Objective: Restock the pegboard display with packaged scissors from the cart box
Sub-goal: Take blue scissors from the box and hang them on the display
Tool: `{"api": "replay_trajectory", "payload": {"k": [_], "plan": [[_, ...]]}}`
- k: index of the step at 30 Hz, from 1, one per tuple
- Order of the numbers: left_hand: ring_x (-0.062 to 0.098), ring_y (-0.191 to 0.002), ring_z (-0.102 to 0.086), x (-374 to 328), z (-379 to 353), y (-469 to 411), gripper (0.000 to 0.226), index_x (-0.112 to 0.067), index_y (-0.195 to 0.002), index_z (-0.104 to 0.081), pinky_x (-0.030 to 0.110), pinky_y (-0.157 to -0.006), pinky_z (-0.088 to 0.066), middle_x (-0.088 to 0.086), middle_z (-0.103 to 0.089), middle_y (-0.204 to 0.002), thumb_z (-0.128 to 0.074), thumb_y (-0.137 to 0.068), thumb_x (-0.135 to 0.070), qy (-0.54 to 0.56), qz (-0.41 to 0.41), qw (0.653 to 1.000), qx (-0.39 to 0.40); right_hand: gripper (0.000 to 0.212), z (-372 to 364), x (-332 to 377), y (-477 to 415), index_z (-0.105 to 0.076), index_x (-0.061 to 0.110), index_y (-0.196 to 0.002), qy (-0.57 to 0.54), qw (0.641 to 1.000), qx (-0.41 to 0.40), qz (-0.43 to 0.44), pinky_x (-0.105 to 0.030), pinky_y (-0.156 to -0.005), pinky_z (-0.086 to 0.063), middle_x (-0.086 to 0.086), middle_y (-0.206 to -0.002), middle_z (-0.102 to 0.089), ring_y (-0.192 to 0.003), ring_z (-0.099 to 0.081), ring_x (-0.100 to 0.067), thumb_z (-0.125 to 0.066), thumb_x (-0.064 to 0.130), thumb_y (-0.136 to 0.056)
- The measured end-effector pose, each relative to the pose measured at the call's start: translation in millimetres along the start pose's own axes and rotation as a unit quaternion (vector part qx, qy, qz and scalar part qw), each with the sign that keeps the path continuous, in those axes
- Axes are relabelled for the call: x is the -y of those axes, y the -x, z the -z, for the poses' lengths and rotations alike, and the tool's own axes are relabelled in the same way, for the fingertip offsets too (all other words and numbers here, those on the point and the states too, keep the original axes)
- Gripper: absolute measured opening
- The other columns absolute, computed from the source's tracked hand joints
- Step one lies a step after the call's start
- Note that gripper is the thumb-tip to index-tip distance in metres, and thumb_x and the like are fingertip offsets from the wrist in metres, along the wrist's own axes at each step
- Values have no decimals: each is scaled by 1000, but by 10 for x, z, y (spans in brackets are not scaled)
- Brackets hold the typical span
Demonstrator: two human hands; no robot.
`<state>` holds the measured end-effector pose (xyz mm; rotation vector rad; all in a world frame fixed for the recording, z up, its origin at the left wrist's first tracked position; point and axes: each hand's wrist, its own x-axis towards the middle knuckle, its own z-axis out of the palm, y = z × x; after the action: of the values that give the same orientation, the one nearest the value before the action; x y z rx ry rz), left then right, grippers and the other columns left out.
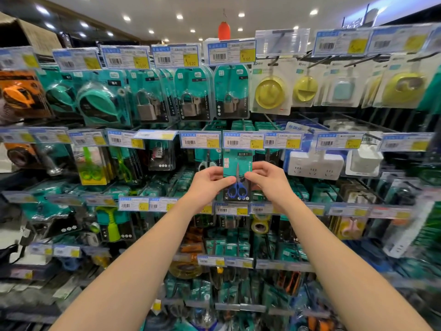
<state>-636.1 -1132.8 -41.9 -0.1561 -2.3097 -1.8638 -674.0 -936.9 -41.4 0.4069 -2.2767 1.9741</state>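
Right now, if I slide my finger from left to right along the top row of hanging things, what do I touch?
Orange pack → teal tape measures → three padlock packs → yellow round things → a light blue one.

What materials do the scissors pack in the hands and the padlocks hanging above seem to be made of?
Scissors pack: teal printed card, probably under clear glossy plastic, which the blur leaves uncertain; the scissors have dark blades, likely metal, and blue handles, likely plastic. Padlocks: dull grey metal bodies with shiny curved shackles, sealed in clear blister plastic that shows reflections.
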Motion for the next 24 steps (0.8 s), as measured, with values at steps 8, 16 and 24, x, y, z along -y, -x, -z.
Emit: {"api": "replay_trajectory", "payload": {"k": [8,16,24], "plan": [[7,-84,-72,-32,39,23,17,-19,-101,-72,9,-62,-50,2,-77,-101,-82,-88,-21,4,8,1000,-1,30,11,94,38,-65,13,-122,-41,999,-18,16,-20,-68,-57,-7,-102,-77,-91,-75,-17,-74,15,-94],[1,-76,-71,-105,-20,22,16,-19,-105,-72,10,-60,-50,-2,-78,-99,-79,-91,-21,18,10,1000,-1,26,-22,168,15,-63,18,-118,-76,996,-37,7,-34,-83,-62,-6,-103,-77,-100,-74,-24,-73,14,-94],[4,-81,-67,-149,-43,18,14,-31,-96,-67,19,-75,-54,-12,-72,-93,-78,-92,-24,29,-3,1000,0,26,9,179,13,-61,18,-119,-100,994,-37,12,-22,-70,-60,0,-98,-77,-89,-75,-14,-71,11,-96]]}}
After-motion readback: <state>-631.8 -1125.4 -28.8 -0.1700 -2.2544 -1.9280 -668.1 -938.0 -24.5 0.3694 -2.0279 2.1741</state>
